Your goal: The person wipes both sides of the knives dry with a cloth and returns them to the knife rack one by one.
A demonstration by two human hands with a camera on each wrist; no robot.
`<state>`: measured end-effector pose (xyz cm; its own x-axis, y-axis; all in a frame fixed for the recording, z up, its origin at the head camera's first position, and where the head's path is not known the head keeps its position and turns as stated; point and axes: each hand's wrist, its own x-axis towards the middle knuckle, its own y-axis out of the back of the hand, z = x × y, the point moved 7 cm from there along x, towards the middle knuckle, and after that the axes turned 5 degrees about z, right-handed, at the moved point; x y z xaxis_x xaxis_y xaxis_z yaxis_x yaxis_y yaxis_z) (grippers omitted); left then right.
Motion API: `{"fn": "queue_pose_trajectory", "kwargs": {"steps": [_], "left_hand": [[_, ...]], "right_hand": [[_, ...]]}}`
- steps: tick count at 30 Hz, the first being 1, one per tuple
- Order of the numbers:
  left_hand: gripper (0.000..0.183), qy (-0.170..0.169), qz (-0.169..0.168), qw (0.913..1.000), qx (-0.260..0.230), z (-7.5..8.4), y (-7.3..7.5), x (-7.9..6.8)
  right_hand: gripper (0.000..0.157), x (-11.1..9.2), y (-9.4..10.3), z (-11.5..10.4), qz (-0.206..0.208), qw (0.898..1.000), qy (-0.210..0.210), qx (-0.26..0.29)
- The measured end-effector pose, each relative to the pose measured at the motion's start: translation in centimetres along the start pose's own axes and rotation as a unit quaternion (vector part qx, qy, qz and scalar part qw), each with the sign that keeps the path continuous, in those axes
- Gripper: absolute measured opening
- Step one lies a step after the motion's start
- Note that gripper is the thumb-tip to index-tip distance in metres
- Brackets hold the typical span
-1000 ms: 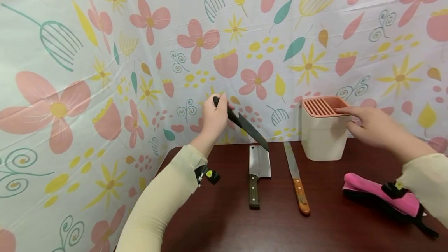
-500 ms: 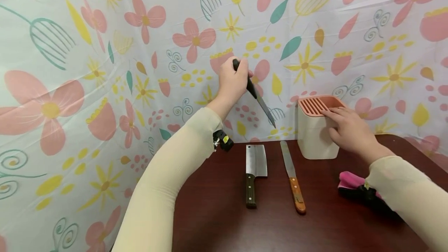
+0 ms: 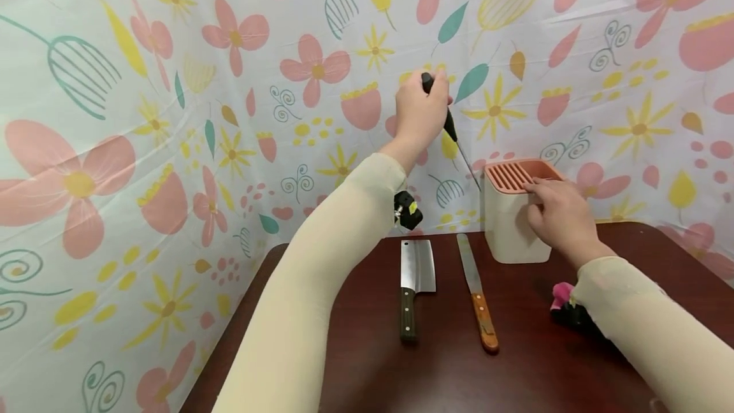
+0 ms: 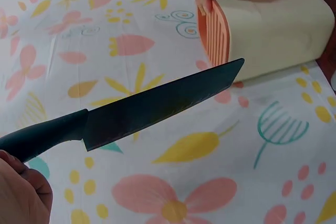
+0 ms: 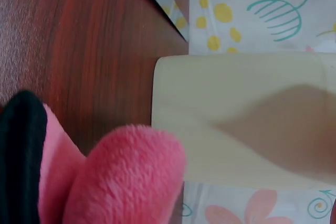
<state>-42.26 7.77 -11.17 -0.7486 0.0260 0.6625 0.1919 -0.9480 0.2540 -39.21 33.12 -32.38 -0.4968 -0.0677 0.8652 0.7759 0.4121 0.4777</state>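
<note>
Head view: left hand [image 3: 421, 110] curled round the handle of a black kitchen knife [image 3: 452, 129], held above the worktop [image 3: 367, 362], blade slanting down toward the right hand [image 3: 564, 217]. Right hand pinches the rim of the cream knife holder [image 3: 507, 234], fingers over the top edge, thumb on the wall. Knife tip just beside the holder's left edge as seen here; contact cannot be told.

Likely faults:
1. Right fingertips sit beside the slotted insert [image 3: 507, 177]; a tip skidding across the slats could nick them.
2. Blade is tilted, so it might snag on the rim if moved across without being raised and straightened.
3. Sideways push could tip the holder if the right hand's hold slackens.
4. A slipping grip would probably drop the knife near the cleaver [image 3: 418, 266], below the left hand.
</note>
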Motion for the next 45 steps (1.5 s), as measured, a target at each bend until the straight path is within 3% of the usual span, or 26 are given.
{"fn": "queue_pose_trajectory", "kwargs": {"steps": [7, 12, 22, 36, 45], "left_hand": [[0.030, -0.036, -0.001, 0.9992, 0.018, 1.5, -1.6, 0.2], [0.031, -0.041, -0.011, 0.9989, 0.022, 1.8, -2.4, 0.1], [0.030, -0.060, -0.003, 0.9981, 0.007, 2.5, -2.8, 0.3], [0.031, -0.064, -0.012, 0.9978, 0.011, 1.6, -4.2, 0.0], [0.030, -0.034, -0.069, 0.9946, 0.069, 2.0, -6.0, -0.3]], "right_hand": [[0.037, 0.0, -0.3, -0.1, 0.025, 0.999, -0.023, 0.018], [0.037, 0.1, -0.4, -0.2, 0.032, 0.999, -0.022, 0.016], [0.036, -0.3, -0.4, 0.4, 0.036, 0.998, -0.045, 0.028], [0.035, -0.2, 0.1, -0.1, 0.051, 0.998, -0.038, 0.029], [0.034, -0.2, 0.1, -0.1, 0.060, 0.997, -0.042, 0.032]]}}
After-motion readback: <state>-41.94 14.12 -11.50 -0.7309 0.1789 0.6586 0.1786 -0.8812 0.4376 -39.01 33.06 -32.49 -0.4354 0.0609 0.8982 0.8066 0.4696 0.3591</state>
